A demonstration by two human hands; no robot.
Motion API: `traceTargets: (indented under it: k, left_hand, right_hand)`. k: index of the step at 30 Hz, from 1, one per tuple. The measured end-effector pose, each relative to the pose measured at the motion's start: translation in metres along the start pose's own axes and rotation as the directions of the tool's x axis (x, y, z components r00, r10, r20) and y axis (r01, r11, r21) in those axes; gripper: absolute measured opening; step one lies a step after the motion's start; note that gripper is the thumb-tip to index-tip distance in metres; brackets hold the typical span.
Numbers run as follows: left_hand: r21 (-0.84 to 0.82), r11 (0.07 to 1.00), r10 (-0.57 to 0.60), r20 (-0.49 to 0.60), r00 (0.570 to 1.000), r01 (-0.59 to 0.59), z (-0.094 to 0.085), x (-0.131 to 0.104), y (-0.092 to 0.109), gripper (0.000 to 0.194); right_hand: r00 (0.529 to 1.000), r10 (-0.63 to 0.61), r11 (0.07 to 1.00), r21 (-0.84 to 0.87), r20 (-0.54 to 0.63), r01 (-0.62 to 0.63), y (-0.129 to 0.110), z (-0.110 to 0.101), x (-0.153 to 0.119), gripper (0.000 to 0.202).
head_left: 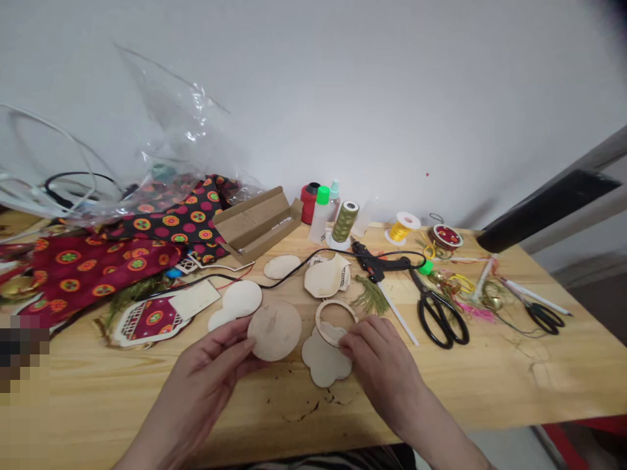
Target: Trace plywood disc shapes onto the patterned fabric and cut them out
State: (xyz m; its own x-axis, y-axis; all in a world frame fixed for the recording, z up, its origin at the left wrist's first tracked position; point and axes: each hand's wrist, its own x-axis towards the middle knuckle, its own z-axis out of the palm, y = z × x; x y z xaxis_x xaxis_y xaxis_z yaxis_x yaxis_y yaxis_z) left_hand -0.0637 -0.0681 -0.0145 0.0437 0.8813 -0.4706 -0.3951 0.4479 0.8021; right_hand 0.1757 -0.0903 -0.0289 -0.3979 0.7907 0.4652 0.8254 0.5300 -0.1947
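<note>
Both hands work low over the pale wooden surface (490, 385). Left hand (208, 365) grips a round plain plywood disc (274, 329), fingers closed on its lower-left edge. Right hand (379, 356), fingers curled, presses a flat scalloped plywood cutout (323, 362) lying on the surface, at 3 o'clock from the disc. A thin wooden ring (336, 312) lies at 12 o'clock from the cutout, black-handled scissors (441, 316) at 3 o'clock.

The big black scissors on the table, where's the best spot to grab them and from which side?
Take the black scissors by the two finger loops, which lie nearest the table's front edge, coming from the front. The blades point away toward the glue gun, so the handles meet an approaching hand first. The right hand is nearest.
</note>
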Motion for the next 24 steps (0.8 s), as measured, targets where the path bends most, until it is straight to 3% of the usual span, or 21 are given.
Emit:
traceTargets:
  k: [3,6,10,14,17,19,22,24]
  left_hand:
    - [-0.048,0.999,0.025,-0.025,0.999,-0.026,0.001,-0.001,0.003,0.026]
    - [-0.109,0.990,0.083,-0.094,0.992,-0.093,0.002,-0.005,0.009,0.029]
    - [-0.167,0.965,0.163,-0.232,0.959,-0.205,0.002,-0.013,0.019,0.026]
    - [-0.165,0.960,0.178,-0.258,0.950,-0.224,0.004,-0.018,0.022,0.028]
    - [-0.140,0.973,0.155,-0.198,0.968,-0.184,0.007,-0.019,0.017,0.032]
    - [-0.093,0.989,0.099,-0.135,0.986,-0.112,0.008,-0.019,0.013,0.032]
    - [0.025,0.998,-0.053,0.061,0.997,0.052,0.010,-0.020,0.006,0.031]
    - [0.129,0.981,-0.170,0.223,0.960,0.143,0.011,-0.021,0.001,0.030]
  right_hand:
    - [1.000,-0.022,0.997,0.076,-0.008,0.023,-0.008,-0.002,-0.004,0.021]
    - [0.990,-0.136,0.989,0.072,0.036,0.133,-0.023,-0.004,-0.004,0.020]
    - [0.938,-0.325,0.945,0.079,0.118,0.317,-0.044,-0.002,0.005,0.017]
    - [0.896,-0.409,0.912,0.114,0.175,0.394,-0.059,0.006,0.021,0.014]
    - [0.894,-0.374,0.926,0.152,0.247,0.346,-0.059,0.008,0.024,0.014]
    - [0.924,-0.318,0.945,0.155,0.214,0.289,-0.050,0.006,0.018,0.015]
    - [0.988,-0.139,0.986,0.102,0.061,0.133,-0.025,-0.006,-0.001,0.012]
    - [0.994,0.025,0.999,0.029,0.106,-0.028,-0.007,-0.018,-0.015,0.021]
